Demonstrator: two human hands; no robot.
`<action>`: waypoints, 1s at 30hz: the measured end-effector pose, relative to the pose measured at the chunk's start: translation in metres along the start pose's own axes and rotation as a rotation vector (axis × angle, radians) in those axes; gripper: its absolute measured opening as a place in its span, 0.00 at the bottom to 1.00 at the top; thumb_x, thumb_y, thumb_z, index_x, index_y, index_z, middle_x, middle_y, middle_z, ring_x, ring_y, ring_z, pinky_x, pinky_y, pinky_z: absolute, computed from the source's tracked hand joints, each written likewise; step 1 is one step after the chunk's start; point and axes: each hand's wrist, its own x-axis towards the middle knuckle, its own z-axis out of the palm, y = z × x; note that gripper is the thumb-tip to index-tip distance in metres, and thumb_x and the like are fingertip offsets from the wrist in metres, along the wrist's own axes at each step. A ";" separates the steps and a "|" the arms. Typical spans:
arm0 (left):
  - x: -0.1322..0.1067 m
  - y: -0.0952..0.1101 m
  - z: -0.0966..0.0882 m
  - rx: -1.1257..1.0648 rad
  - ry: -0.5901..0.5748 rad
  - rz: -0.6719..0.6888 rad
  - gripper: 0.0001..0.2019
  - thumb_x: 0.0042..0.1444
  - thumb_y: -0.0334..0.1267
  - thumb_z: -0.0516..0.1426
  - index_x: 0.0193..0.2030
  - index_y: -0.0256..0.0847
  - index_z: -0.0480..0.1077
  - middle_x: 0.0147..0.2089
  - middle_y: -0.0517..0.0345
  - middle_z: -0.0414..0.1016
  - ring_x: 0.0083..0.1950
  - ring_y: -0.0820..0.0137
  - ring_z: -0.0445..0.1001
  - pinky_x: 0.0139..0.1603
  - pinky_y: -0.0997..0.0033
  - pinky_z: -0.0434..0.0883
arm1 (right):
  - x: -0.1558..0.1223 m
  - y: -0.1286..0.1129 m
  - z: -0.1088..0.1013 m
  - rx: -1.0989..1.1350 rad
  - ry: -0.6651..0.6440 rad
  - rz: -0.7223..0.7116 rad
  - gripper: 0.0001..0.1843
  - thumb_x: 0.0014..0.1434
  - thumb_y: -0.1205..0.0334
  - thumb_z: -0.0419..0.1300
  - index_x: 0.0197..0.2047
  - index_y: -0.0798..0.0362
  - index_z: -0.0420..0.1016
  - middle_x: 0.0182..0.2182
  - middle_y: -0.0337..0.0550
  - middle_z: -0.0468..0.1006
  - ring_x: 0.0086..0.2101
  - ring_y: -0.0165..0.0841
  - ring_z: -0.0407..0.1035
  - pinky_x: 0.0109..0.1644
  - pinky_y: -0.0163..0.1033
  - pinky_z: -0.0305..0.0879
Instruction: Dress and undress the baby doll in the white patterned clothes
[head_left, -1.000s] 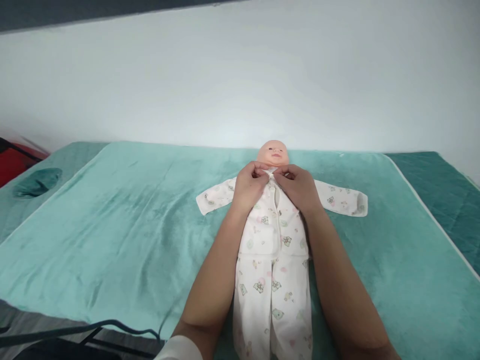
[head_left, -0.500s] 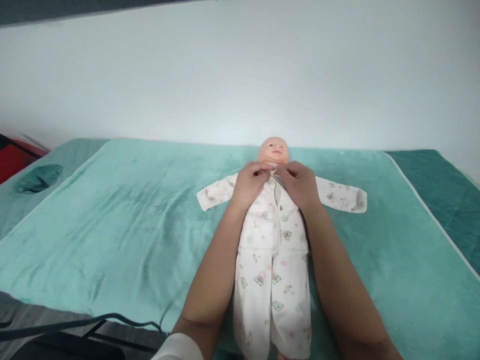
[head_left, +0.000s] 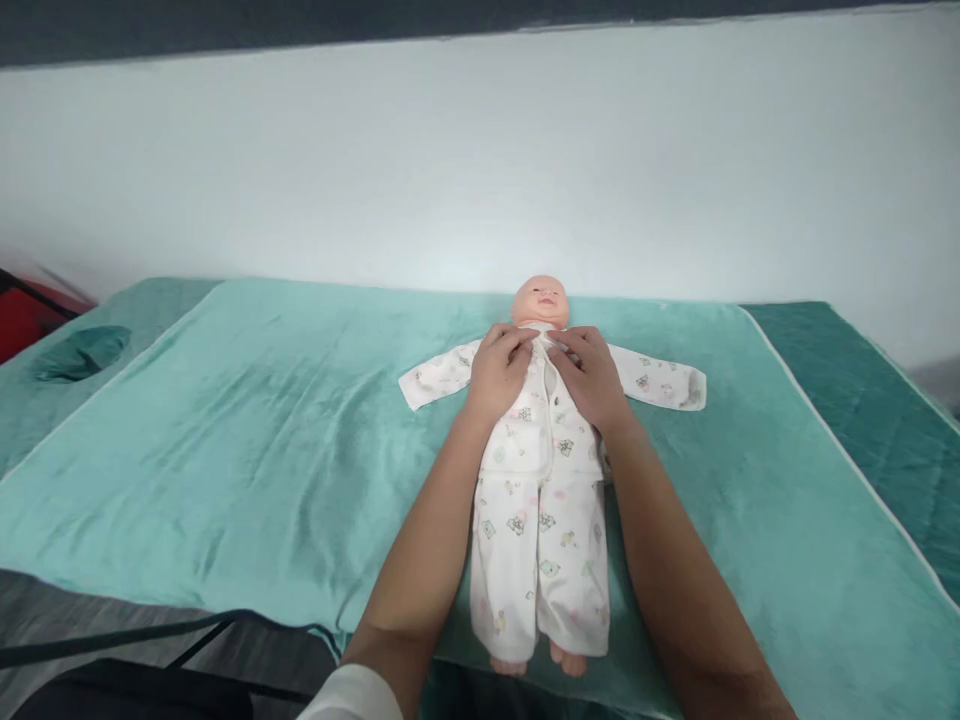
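A baby doll (head_left: 540, 303) lies on its back, head toward the wall, dressed in a white shirt (head_left: 516, 446) printed with small bears and matching trousers (head_left: 502, 560). Bare doll feet poke out of the trouser legs. Up at the collar, my left hand (head_left: 496, 372) has its fingers closed on the shirt's front edge. Facing it across the neckline, my right hand (head_left: 592, 375) pinches the other front edge. The shirt's front parts slightly below my fingers. Both sleeves are spread out sideways. My fingers hide the fastening at the neck.
A green sheet (head_left: 247, 430) covers the massage bed, which has a face hole (head_left: 84, 353) at its left end. A white wall (head_left: 450, 170) rises behind. Lower left, a dark cable (head_left: 150, 632) runs above a black object (head_left: 127, 690). Something red (head_left: 19, 322) stands at the far left.
The camera view has tilted up and drawn back, bringing the doll's feet into sight. My hands stay at the collar, with the right fingers a little shifted.
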 end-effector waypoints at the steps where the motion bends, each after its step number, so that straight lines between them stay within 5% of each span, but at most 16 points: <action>1: -0.004 0.000 -0.001 0.001 -0.001 0.025 0.13 0.66 0.34 0.53 0.49 0.44 0.79 0.51 0.52 0.75 0.53 0.66 0.75 0.58 0.65 0.71 | -0.006 0.000 -0.002 0.005 0.001 -0.023 0.19 0.66 0.52 0.57 0.56 0.48 0.78 0.52 0.49 0.72 0.53 0.41 0.68 0.55 0.48 0.67; 4: -0.013 0.000 -0.006 -0.019 -0.009 0.086 0.11 0.65 0.34 0.54 0.46 0.44 0.79 0.51 0.52 0.77 0.56 0.65 0.75 0.61 0.63 0.70 | -0.024 -0.008 -0.005 -0.010 0.067 -0.111 0.18 0.66 0.54 0.57 0.57 0.47 0.75 0.55 0.50 0.72 0.58 0.42 0.65 0.56 0.49 0.67; 8: -0.014 -0.003 -0.009 -0.112 -0.023 0.139 0.07 0.64 0.34 0.57 0.42 0.43 0.77 0.51 0.52 0.78 0.57 0.66 0.75 0.65 0.61 0.68 | -0.036 -0.026 -0.004 -0.095 0.095 -0.146 0.11 0.65 0.53 0.60 0.45 0.49 0.74 0.43 0.47 0.74 0.43 0.39 0.69 0.48 0.45 0.67; 14: -0.010 -0.004 -0.014 -0.186 -0.113 0.031 0.02 0.61 0.36 0.62 0.37 0.43 0.76 0.54 0.51 0.78 0.60 0.64 0.74 0.66 0.60 0.68 | -0.030 -0.033 -0.002 -0.046 0.000 0.096 0.12 0.61 0.52 0.63 0.43 0.50 0.71 0.34 0.39 0.74 0.31 0.32 0.64 0.39 0.40 0.63; 30: -0.011 -0.007 -0.016 -0.246 -0.175 0.016 0.04 0.59 0.40 0.65 0.36 0.44 0.78 0.57 0.52 0.75 0.63 0.62 0.72 0.70 0.57 0.63 | -0.023 -0.023 -0.012 0.407 -0.039 0.356 0.12 0.56 0.54 0.66 0.41 0.50 0.81 0.33 0.37 0.75 0.33 0.29 0.65 0.38 0.37 0.62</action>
